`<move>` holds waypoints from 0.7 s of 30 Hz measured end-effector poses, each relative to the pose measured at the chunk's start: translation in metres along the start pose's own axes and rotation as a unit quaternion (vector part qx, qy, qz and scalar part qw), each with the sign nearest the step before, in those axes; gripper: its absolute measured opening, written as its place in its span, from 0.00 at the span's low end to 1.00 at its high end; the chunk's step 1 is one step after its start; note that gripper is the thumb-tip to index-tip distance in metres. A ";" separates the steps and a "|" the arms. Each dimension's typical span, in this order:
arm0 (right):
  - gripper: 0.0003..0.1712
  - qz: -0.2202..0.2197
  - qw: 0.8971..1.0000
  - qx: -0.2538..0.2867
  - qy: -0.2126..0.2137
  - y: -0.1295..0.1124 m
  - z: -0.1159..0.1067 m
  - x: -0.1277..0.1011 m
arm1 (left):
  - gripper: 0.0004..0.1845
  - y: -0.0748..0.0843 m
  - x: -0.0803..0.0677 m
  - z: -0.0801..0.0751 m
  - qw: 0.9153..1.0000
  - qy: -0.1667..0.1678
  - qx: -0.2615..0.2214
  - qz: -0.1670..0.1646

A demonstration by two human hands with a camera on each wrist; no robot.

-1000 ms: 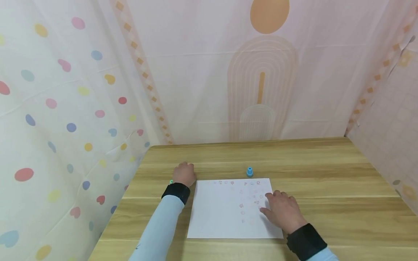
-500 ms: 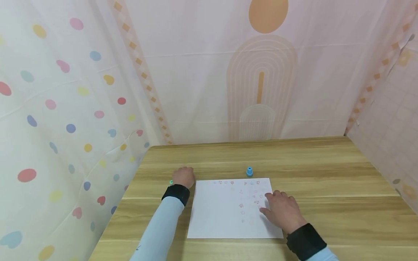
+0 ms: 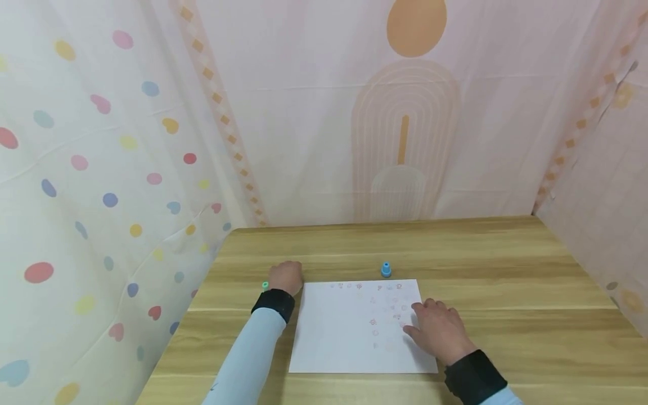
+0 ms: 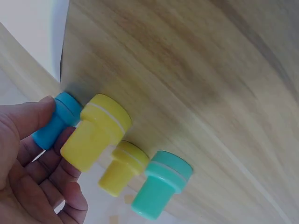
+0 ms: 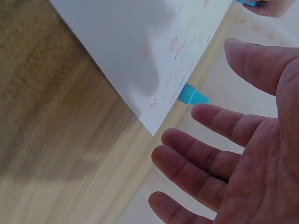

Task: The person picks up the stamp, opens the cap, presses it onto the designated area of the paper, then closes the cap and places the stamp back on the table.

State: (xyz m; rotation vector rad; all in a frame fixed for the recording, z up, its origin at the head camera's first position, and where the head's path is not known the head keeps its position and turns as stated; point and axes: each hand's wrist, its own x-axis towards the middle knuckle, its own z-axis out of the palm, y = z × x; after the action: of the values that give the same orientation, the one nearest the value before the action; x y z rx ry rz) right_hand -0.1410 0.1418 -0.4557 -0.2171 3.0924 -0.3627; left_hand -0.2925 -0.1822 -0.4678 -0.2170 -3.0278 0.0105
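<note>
My left hand (image 4: 32,154) pinches a small blue stamp (image 4: 56,121) between thumb and fingers, beyond the paper's far left corner. Beside it on the table stand a larger yellow stamp (image 4: 96,133), a smaller yellow stamp (image 4: 122,168) and a green stamp (image 4: 161,184). From the head camera, that hand hides most of them. My right hand (image 3: 439,331) hovers at the right edge of the white paper (image 3: 331,332), fingers spread and holding nothing. Faint red and purple prints mark the sheet's top and right part. Another blue stamp (image 3: 386,270) stands just past its far edge.
The wood-grain table (image 3: 506,270) reaches back to a hanging pale curtain (image 3: 304,140). On the left hangs a dotted curtain (image 3: 101,225), close to the table's edge. A lighter fabric (image 3: 607,225) hangs at the right.
My left hand has drawn back slightly toward me, and its knuckles sit lower. More of the green stamp shows beside the wrist. The right hand and the paper stay in place.
</note>
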 end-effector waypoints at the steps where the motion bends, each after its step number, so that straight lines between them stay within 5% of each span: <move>1: 0.29 0.001 1.000 0.000 -0.001 0.000 0.001 0.000 | 0.02 0.001 0.000 0.000 1.000 0.001 -0.004 0.001; 21: 0.28 -0.002 1.000 -0.006 0.004 0.002 0.000 0.001 | 0.04 0.036 -0.002 -0.025 0.995 0.018 -0.079 0.053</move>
State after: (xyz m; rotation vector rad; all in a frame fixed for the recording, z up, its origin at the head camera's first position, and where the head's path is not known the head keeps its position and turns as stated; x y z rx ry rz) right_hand -0.1420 0.1433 -0.4557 -0.2237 3.1021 -0.3463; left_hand -0.2832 -0.1469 -0.4435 -0.3873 -2.9783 -0.2235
